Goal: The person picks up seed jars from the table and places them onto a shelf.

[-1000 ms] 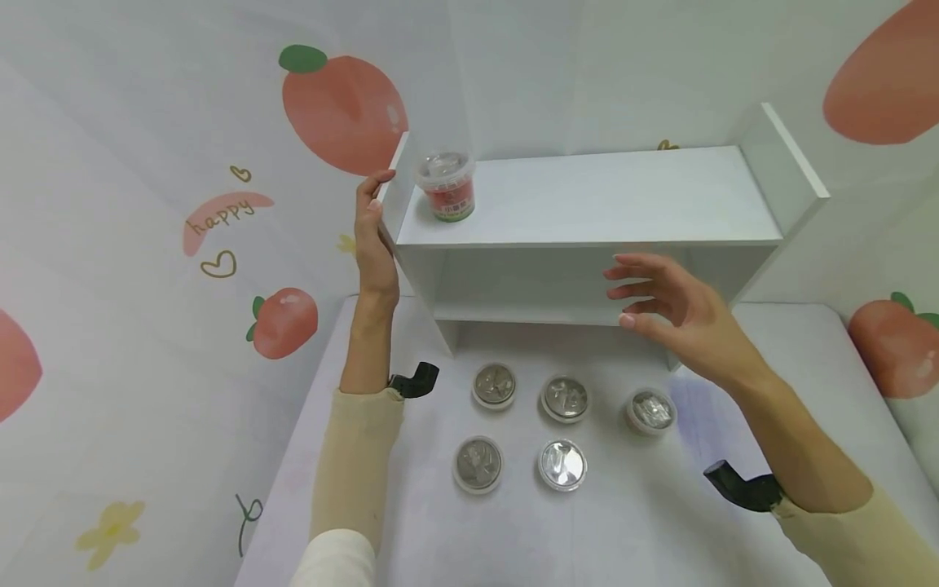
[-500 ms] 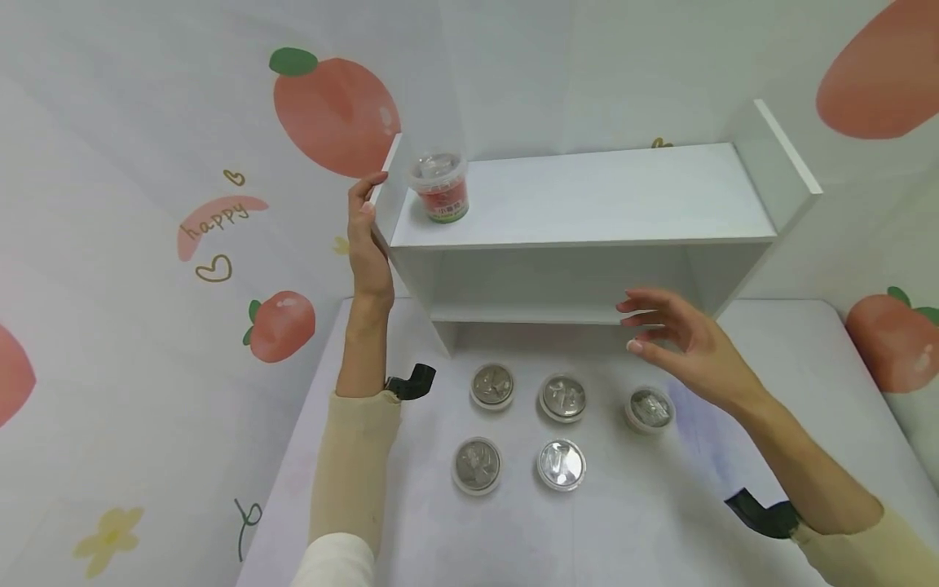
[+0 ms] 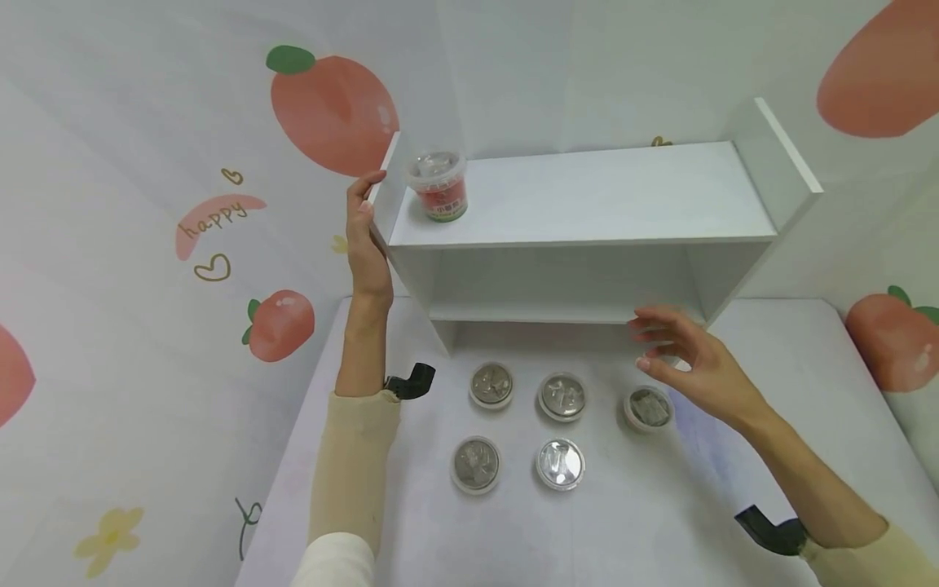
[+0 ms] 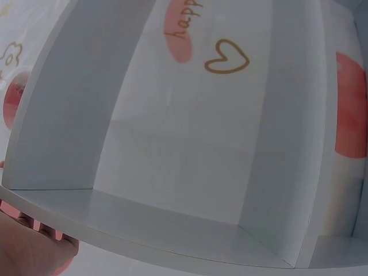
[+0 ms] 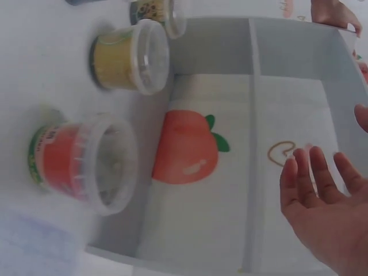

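My left hand (image 3: 369,244) grips the left side panel of a white two-tier shelf (image 3: 609,200); its curled fingertips show at the panel's edge in the left wrist view. On the top board, at the left end, stands a lidded plastic tub (image 3: 443,198) with a red and green label. My right hand (image 3: 697,367) hovers in front of the shelf's lower right, palm facing left, fingers loosely curved and holding nothing. Just below it in the head view is the rightmost tub (image 3: 649,410) on the table. In the right wrist view this red-labelled tub (image 5: 60,158) has a clear lid.
Two tubs stand in a back row, a left one (image 3: 491,386) and a middle one (image 3: 562,397). Nearer are another left tub (image 3: 476,465) and a shiny-lidded tub (image 3: 561,465). All stand on the white table (image 3: 623,522), before a fruit-printed wall cloth (image 3: 147,367).
My right hand has moved down and slightly right, from before the lower compartment towards the rightmost tub. The left hand keeps its grip on the shelf, and the tubs stay in place.
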The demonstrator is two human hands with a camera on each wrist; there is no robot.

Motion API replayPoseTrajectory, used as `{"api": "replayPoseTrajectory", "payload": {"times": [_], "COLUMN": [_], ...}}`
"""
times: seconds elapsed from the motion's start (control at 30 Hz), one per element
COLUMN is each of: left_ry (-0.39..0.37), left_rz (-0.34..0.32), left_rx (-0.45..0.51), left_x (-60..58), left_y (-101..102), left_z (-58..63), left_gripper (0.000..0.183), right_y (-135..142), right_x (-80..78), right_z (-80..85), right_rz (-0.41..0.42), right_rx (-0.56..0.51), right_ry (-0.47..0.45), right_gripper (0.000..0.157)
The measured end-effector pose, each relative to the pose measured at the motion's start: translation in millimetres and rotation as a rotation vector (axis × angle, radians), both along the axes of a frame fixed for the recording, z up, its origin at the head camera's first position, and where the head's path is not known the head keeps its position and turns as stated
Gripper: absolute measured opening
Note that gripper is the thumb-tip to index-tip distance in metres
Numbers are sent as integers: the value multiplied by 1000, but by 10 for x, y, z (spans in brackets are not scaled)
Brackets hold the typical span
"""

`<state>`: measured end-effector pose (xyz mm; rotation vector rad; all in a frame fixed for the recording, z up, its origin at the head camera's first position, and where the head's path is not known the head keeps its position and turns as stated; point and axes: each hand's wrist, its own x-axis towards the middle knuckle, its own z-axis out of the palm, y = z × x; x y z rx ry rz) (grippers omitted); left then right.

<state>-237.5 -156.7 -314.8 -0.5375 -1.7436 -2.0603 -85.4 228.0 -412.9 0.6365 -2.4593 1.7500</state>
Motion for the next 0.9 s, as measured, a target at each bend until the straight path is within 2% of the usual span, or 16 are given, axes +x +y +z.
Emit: {"api": "replayPoseTrajectory", "payload": {"times": [0.5, 0.8, 0.9], "left_ry": [-15, 6, 3], "left_rz": [-1, 13, 17], "left_rx": [7, 2, -8], "left_x": [4, 36, 39], "left_y": [-5, -11, -16], "left_z": [11, 23, 26], "left_gripper": [48, 49, 49], "right_y": [89, 150, 189], "right_x": [93, 134, 150], "right_z": [-462, -587, -675], "right_rz": [-29, -27, -40], "right_rx": [49, 66, 87], "right_ry": [17, 21, 23], "right_gripper": [68, 64, 66]}}
